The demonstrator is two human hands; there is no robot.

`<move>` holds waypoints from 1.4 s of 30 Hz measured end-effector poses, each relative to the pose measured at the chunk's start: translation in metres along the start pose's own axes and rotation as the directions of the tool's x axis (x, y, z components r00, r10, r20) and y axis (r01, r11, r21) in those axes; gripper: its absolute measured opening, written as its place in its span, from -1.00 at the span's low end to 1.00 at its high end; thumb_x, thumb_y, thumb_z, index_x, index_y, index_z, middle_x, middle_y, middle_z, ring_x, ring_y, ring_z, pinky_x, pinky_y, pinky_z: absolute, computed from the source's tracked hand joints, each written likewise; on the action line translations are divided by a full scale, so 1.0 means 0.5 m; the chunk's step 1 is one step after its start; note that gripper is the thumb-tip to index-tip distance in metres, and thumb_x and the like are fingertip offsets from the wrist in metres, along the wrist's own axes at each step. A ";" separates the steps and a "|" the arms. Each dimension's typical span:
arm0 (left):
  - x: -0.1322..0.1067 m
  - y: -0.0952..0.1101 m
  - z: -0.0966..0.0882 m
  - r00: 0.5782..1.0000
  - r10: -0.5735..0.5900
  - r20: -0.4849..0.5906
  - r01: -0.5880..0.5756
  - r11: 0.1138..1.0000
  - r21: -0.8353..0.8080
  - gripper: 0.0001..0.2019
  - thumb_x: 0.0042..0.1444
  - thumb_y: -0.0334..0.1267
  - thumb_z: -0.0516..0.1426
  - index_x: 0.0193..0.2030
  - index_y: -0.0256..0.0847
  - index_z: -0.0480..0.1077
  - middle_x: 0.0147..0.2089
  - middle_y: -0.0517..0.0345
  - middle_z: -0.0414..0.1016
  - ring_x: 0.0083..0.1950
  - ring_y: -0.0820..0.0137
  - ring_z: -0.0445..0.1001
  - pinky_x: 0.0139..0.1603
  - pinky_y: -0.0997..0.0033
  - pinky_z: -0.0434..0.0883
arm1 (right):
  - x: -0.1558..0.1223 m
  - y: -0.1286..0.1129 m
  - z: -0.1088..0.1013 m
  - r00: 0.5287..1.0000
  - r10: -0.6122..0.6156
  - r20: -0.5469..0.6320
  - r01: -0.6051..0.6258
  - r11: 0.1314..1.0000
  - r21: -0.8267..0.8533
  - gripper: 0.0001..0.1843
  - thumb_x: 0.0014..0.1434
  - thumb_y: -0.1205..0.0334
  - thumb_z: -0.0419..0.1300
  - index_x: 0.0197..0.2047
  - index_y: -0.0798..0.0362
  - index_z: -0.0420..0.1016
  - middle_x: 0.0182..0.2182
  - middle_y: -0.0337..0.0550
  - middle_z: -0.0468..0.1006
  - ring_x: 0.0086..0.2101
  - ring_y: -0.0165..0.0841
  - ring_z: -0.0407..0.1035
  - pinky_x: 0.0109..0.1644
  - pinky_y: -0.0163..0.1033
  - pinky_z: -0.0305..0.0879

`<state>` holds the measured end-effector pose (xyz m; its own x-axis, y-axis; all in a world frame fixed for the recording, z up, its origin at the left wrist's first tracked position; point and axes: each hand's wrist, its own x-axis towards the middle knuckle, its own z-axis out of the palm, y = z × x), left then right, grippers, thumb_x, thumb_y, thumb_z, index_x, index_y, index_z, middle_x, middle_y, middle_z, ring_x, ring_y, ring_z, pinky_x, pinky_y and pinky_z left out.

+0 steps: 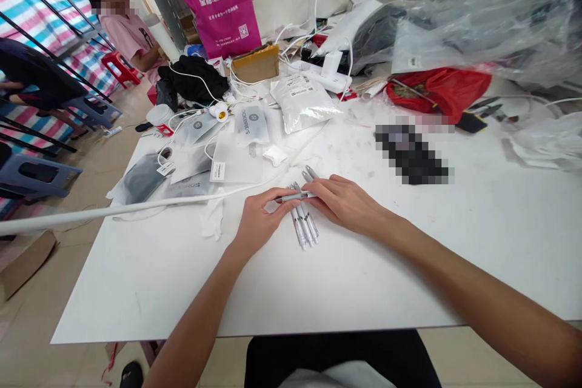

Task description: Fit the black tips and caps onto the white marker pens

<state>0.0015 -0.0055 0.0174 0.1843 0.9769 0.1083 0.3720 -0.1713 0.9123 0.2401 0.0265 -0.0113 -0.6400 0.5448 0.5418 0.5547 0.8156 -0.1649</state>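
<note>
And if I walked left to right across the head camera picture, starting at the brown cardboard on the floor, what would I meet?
Brown cardboard → red plastic stool → black cloth → left hand → held pen → right hand → red bag.

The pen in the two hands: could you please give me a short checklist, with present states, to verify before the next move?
1. Pen held by left hand and right hand: ok, the fingers of both are on it.
2. Loose pens lying side by side on the table: ok, just below the held pen.
3. Writing tip of the held pen in or out: cannot tell, too small.
4. White cable free of the left hand: cannot tell, it passes close behind.
5. Plastic packets apart from the loose pens: ok, they lie farther back and left.
</note>
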 end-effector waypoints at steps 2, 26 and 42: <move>0.000 0.000 0.001 1.000 -0.002 0.001 0.002 1.000 0.004 -0.79 0.29 -0.01 0.39 -0.03 -0.01 0.73 -0.06 0.15 0.77 -0.04 0.25 0.70 0.10 0.23 0.63 | 0.000 -0.001 0.000 1.000 0.002 0.001 -0.002 1.000 0.007 -0.83 0.61 0.20 0.06 0.02 0.09 0.41 -0.29 -0.12 0.63 -0.38 -0.31 0.45 -0.23 -0.17 0.26; -0.002 -0.014 0.011 0.968 0.245 -0.048 -0.239 0.966 0.093 -0.88 0.36 -0.22 0.34 -0.01 -0.05 0.70 -0.09 0.12 0.74 -0.07 0.31 0.67 -0.01 0.27 0.61 | -0.006 -0.006 -0.003 1.000 0.012 0.008 -0.012 1.000 -0.012 -0.77 0.61 0.20 0.02 0.01 0.06 0.48 -0.28 -0.14 0.62 -0.39 -0.37 0.48 -0.39 -0.23 0.17; 0.001 -0.015 0.012 0.959 0.282 -0.024 -0.278 0.956 0.098 -0.91 0.40 -0.22 0.30 -0.07 -0.09 0.68 -0.11 0.10 0.72 -0.09 0.32 0.65 -0.06 0.28 0.58 | -0.005 -0.007 0.000 0.998 0.064 0.010 -0.065 0.995 0.076 -0.79 0.61 0.14 0.03 -0.01 0.05 0.41 -0.26 -0.13 0.59 -0.38 -0.35 0.45 -0.35 -0.23 0.27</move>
<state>0.0042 -0.0043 0.0086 0.2597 0.8918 0.3705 0.3931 -0.4480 0.8030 0.2397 0.0224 -0.0123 -0.6086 0.5981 0.5214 0.5528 0.7910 -0.2622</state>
